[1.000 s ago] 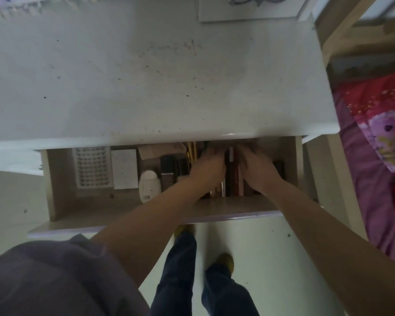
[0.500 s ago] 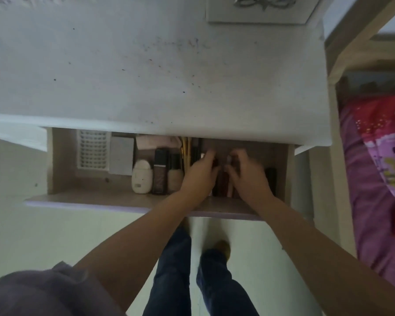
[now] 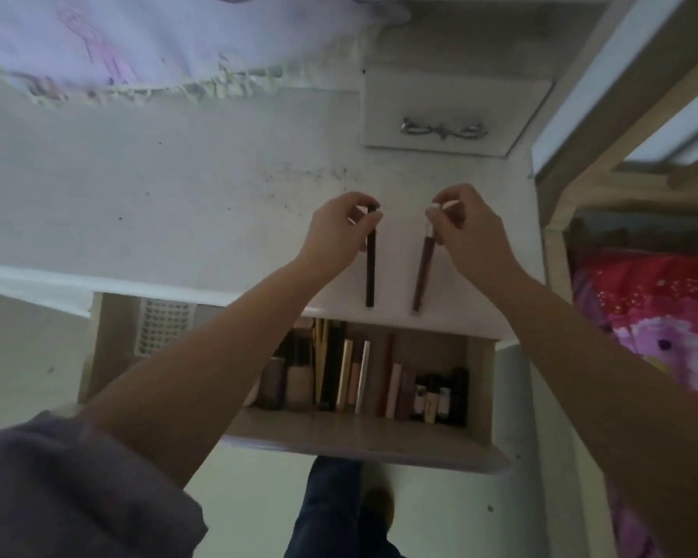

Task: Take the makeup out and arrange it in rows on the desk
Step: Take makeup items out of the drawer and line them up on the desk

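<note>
- The left hand (image 3: pixel 339 231) is pinching the far end of a dark, slim makeup stick (image 3: pixel 370 271), which is lying lengthwise on the white surface (image 3: pixel 178 187) with its near end at the surface's near edge.
- The right hand (image 3: pixel 470 231) is gripping the far end of a reddish-brown makeup tube (image 3: pixel 423 275), just right of the dark one; the two are lying side by side, not touching.
- The open drawer (image 3: pixel 351 436) is sitting below the near edge, still holding makeup: small bottles (image 3: pixel 299 386) at the left, gold and pale tubes (image 3: pixel 345 374) in the middle, and short dark bottles (image 3: pixel 440 396) at the right.
- A white slotted basket (image 3: pixel 164 328) is lying in the drawer's left part; its contents cannot be made out.
- A pale cloth (image 3: pixel 138 42) is hanging over the far left of the surface.
</note>
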`<state>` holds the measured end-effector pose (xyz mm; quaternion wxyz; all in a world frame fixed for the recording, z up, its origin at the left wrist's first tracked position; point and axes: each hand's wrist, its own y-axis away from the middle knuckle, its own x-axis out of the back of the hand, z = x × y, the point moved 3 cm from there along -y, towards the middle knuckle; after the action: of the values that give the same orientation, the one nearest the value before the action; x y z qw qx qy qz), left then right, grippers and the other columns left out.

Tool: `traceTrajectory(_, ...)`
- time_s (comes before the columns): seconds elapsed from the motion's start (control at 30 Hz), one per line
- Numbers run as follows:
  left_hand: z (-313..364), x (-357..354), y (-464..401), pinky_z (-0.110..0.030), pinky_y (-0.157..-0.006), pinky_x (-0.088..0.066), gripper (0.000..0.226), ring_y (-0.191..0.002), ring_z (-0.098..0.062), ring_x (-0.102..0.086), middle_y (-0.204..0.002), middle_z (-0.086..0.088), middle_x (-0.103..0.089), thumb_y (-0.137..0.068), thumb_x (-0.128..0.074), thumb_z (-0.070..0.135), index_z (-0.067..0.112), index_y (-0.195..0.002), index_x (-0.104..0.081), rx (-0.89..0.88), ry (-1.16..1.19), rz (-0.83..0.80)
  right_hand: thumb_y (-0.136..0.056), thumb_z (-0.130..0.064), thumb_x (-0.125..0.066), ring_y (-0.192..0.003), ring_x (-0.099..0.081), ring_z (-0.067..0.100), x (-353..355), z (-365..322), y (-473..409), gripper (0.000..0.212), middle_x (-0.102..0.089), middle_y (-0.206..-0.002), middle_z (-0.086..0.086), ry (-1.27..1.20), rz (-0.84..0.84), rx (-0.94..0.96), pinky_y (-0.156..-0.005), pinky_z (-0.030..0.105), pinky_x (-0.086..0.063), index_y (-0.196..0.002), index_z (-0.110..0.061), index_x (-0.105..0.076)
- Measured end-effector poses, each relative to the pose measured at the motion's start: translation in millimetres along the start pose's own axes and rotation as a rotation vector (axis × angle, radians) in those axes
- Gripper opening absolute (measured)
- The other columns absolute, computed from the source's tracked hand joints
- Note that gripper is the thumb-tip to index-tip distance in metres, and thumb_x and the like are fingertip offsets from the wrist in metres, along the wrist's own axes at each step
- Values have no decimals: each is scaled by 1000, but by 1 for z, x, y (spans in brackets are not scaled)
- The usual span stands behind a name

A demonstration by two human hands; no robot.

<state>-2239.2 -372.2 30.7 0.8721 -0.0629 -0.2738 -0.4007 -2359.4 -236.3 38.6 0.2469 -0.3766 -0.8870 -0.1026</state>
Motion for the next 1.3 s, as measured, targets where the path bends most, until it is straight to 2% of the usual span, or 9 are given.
traceTrajectory(0.3, -6, -37, -98, -38, -83, -54, 26, -82, -25, -66, -97, -6, -67, -89, -59, 27, 15, -112, -64, 73, -31, -8, -92, -24, -56, -71, -51, -2, -34, 22, -85, 10, -55, -80, -11, 91, 49, -106, -57, -3, -35, -99, -17, -59)
traceTrajectory(0.47, -3, -35, -85, -18, -62, -54, 31, -65, -13, -65, -89, 6, -60, -93, -53, 28, 19, -123, -54, 55, -2, 3, -94, -25, -53, -81, -56, 9, -30, 23, -76, 19, -58, -95, -2, 88, 45, -143, -62, 4, -41, -110, -15, -56)
traceTrajectory(0.53, -5, -25, -61, -11, -50, -49, 23, -56, -6, -62, -82, 9, -57, -94, -52, 27, 21, -116, -53, 48, 45, 6, -94, -23, -53, -72, -58, 3, -22, 21, -57, 16, -59, -92, -1, 86, 45, -160, -58, 1, -41, -109, -17, -55)
traceTrajectory(0.67, -30, -10, 37, -13, -52, -48, 6, -55, -1, -56, -69, 10, -57, -92, -46, 31, 31, -94, -52, -88, 137, -89, -94, -21, -49, -67, -57, -6, -8, 9, 38, 9, -59, -80, -12, 37, 31, 24, -62, 1, -41, -99, -23, -56)
traceTrajectory(0.77, -69, -28, 123, -12, -56, -41, 9, -61, 5, -52, -70, 15, -56, -93, -48, 27, 33, -95, -54, -74, -22, -286, -93, -24, -48, -67, -55, -4, -26, 25, 120, 14, -57, -74, -15, 141, -152, 66, -62, 2, -36, -97, -20, -61)
traceTrajectory(0.87, -105, -62, 157, -21, -69, -42, 32, -84, -8, -58, -110, -1, -60, -95, -46, 20, 22, -127, -49, 7, -285, -416, -96, -18, -49, -97, -58, 14, -59, 68, 158, 24, -63, -106, 3, 366, -399, -96, -78, 14, -37, -118, -14, -59)
traceTrajectory(1.0, -120, -88, 135, -32, -62, -38, 54, -91, -33, -59, -132, -15, -44, -97, -39, 23, 16, -147, -19, 92, -538, -360, -98, -25, -42, -111, -52, 34, -88, 98, 145, 43, -55, -125, 17, 574, -335, -153, -90, 39, -43, -139, -13, -41)
traceTrajectory(1.13, -121, -108, 113, -32, -60, -39, 44, -92, -34, -62, -126, -17, -53, -98, -37, 21, 12, -141, -29, 64, -716, -368, -96, -40, -40, -105, -55, 32, -115, 115, 123, 40, -59, -116, 13, 758, -223, -218, -85, 37, -39, -122, -11, -50)
traceTrajectory(1.3, -125, -109, 107, -32, -55, -37, 41, -87, -33, -62, -115, -16, -57, -96, -41, 15, 7, -136, -31, 81, -727, -307, -93, -33, -46, -100, -57, 29, -130, 126, 119, 28, -64, -106, 11, 872, -164, -211, -86, 34, -38, -106, -13, -59)
